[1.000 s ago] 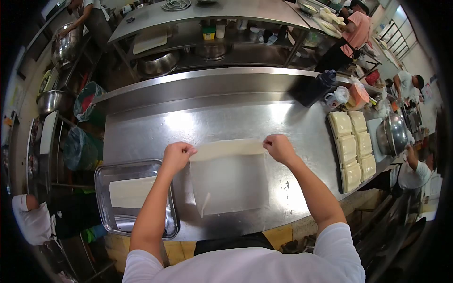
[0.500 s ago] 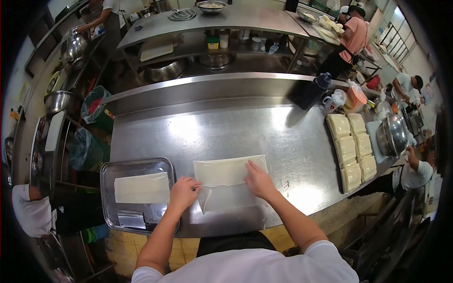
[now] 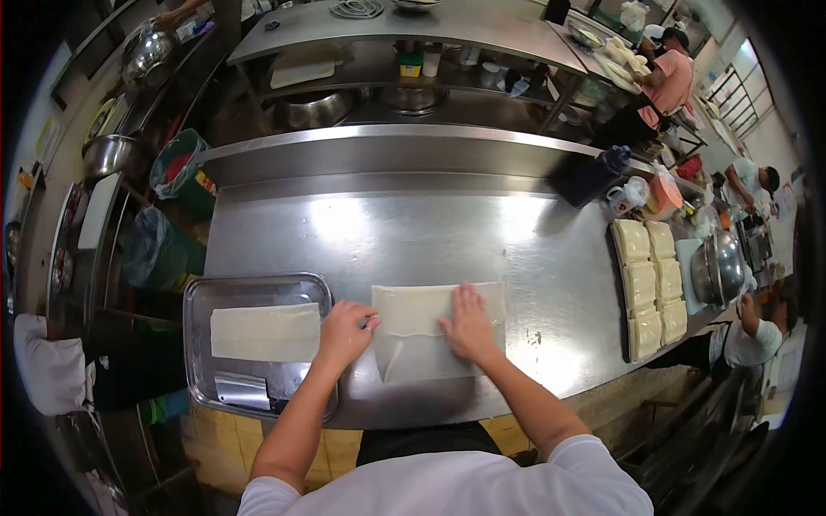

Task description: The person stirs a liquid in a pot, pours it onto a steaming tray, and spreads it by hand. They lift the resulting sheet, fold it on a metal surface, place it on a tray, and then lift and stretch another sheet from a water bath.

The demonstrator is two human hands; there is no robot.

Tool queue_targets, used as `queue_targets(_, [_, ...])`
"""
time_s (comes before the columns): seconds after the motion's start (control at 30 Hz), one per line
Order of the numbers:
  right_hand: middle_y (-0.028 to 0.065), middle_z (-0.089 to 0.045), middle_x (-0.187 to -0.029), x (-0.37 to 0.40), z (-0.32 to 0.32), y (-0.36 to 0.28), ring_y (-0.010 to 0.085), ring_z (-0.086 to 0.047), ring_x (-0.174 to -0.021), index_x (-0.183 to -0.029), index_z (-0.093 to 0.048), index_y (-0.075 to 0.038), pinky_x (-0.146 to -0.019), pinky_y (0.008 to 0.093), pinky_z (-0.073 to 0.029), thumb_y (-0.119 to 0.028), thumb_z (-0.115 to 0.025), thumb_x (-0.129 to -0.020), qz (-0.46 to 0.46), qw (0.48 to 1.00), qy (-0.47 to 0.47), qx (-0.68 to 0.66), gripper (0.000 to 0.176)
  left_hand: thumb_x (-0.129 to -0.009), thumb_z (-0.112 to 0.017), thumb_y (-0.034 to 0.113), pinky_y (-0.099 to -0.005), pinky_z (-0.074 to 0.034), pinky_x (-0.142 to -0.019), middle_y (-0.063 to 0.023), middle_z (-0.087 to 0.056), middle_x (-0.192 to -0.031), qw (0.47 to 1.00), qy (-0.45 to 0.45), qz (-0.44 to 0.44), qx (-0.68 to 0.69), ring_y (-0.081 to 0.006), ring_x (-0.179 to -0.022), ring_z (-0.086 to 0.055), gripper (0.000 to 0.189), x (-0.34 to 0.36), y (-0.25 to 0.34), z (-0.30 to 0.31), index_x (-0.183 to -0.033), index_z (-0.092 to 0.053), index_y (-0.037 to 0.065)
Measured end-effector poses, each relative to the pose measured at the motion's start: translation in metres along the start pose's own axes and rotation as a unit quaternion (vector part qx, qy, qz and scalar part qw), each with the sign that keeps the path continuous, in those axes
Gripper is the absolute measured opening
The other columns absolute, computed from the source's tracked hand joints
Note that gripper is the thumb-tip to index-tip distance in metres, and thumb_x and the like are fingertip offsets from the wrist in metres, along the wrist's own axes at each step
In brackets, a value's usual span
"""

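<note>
The pale sheet is laid on the steel table, in front of the person, over the far part of a translucent sheet. It is touched from above by the right hand, whose fingers are stretched out flat. The left hand is held curled near the left edge (whether anything is pinched there cannot be told). For good smoothing, it seems, light and even pressure should be given from the middle outward, so that wrinkles are avoided.
</note>
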State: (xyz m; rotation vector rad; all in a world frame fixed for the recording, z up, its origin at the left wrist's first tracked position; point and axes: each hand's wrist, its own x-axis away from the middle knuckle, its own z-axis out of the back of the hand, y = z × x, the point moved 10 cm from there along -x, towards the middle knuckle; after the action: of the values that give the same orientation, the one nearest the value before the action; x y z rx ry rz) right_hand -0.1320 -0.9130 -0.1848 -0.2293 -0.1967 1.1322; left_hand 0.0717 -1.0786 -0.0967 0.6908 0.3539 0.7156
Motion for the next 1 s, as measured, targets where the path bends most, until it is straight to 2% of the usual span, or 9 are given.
queue_targets(0.17, [0.0294, -0.031, -0.163, -0.036, -0.028, -0.136, 0.0412, -0.025, -0.154, -0.154, -0.033, 0.01, -0.127, 0.0524, -0.017, -0.048, -0.056, -0.1, 0.108, 0.994, -0.003, -0.023, 0.083, -0.084, -0.076, 0.017, -0.0466, -0.05, -0.093, -0.0127, -0.073, -0.101, 0.998, 0.05, 0.021, -0.035, -0.0374, -0.1, -0.064, 0.017, -0.028, -0.018, 0.006, -0.097, -0.077, 0.007])
queue_targets(0.27, [0.0277, -0.035, -0.161, -0.048, -0.041, -0.17, 0.0397, -0.028, -0.154, -0.154, -0.035, 0.009, -0.127, 0.0521, -0.018, -0.05, -0.057, -0.099, 0.136, 0.991, -0.001, -0.011, 0.084, -0.084, -0.075, 0.016, -0.047, -0.049, -0.096, -0.0158, -0.072, -0.107, 0.997, 0.058, 0.036, -0.024, -0.039, -0.106, -0.062, 0.02, -0.045, -0.026, -0.001, -0.101, -0.076, 0.006])
queue_targets(0.4, [0.0273, -0.031, -0.164, -0.045, -0.033, -0.136, 0.0412, -0.027, -0.154, -0.155, -0.033, 0.009, -0.126, 0.0537, -0.018, -0.045, -0.056, -0.101, 0.093, 0.995, -0.018, -0.041, 0.079, -0.085, -0.074, 0.017, -0.0474, -0.048, -0.098, -0.0168, -0.07, -0.112, 1.0, 0.002, -0.018, -0.019, -0.0387, -0.112, -0.06, 0.024, -0.064, -0.046, -0.047, -0.106, -0.074, 0.005])
queue_targets(0.53, [0.029, -0.035, -0.161, -0.027, -0.009, -0.044, 0.0427, -0.028, -0.153, -0.153, -0.037, 0.008, -0.126, 0.0543, -0.02, -0.043, -0.058, -0.1, 0.015, 0.999, 0.028, 0.01, 0.076, -0.084, -0.076, 0.021, -0.0479, -0.047, -0.099, -0.0161, -0.068, -0.112, 0.989, -0.094, 0.019, -0.108, -0.0375, -0.112, -0.06, 0.024, -0.073, -0.039, -0.063, -0.102, -0.073, 0.006])
queue_targets(0.63, [0.0294, -0.039, -0.157, -0.021, 0.013, -0.003, 0.0463, -0.032, -0.149, -0.149, -0.041, 0.009, -0.123, 0.0569, -0.023, -0.033, -0.065, -0.096, -0.047, 0.997, 0.052, 0.032, 0.071, -0.084, -0.077, 0.024, -0.0484, -0.048, -0.099, -0.0157, -0.068, -0.112, 0.976, -0.154, 0.034, -0.148, -0.0372, -0.112, -0.06, 0.022, -0.078, -0.04, -0.069, -0.098, -0.072, 0.008])
queue_targets(0.73, [0.029, -0.05, -0.147, -0.03, 0.044, -0.017, 0.0457, -0.042, -0.141, -0.142, -0.049, 0.007, -0.119, 0.0534, -0.033, -0.022, -0.07, -0.091, -0.017, 0.998, 0.069, -0.002, 0.063, -0.083, -0.079, 0.025, -0.0475, -0.051, -0.094, -0.0161, -0.072, -0.106, 0.975, -0.171, 0.045, -0.133, -0.0371, -0.106, -0.065, 0.023, -0.081, -0.046, -0.073, -0.094, -0.072, 0.007])
queue_targets(0.83, [0.0278, -0.055, -0.139, -0.06, 0.049, -0.05, 0.045, -0.049, -0.133, -0.137, -0.052, 0.005, -0.111, 0.0488, -0.042, -0.014, -0.07, -0.087, -0.04, 0.988, 0.013, -0.149, 0.057, -0.083, -0.079, 0.025, -0.0477, -0.054, -0.088, -0.0155, -0.075, -0.098, 0.973, -0.194, 0.082, -0.09, -0.0368, -0.097, -0.07, 0.02, -0.081, -0.054, -0.077, -0.092, -0.075, 0.007])
queue_targets(0.93, [0.0251, -0.067, -0.12, -0.09, 0.054, -0.094, 0.0424, -0.061, -0.119, -0.128, -0.063, -0.001, -0.098, 0.0457, -0.051, -0.012, -0.067, -0.086, 0.066, 0.979, 0.061, -0.181, 0.044, -0.084, -0.078, 0.025, -0.0476, -0.056, -0.083, -0.0144, -0.076, -0.091, 0.969, -0.218, 0.087, -0.077, -0.036, -0.09, -0.072, 0.019, -0.079, -0.046, -0.069, -0.091, -0.077, 0.008])
queue_targets(1.0, [0.0239, -0.07, -0.111, -0.11, 0.019, -0.108, 0.041, -0.065, -0.107, -0.118, -0.069, -0.002, -0.093, 0.0454, -0.052, -0.014, -0.071, -0.086, 0.051, 0.966, -0.129, -0.219, 0.034, -0.085, -0.077, 0.026, -0.0467, -0.056, -0.083, -0.0134, -0.076, -0.088, 0.966, -0.233, 0.094, -0.067, -0.0351, -0.089, -0.072, 0.018, -0.078, -0.036, -0.058, -0.091, -0.079, 0.009])
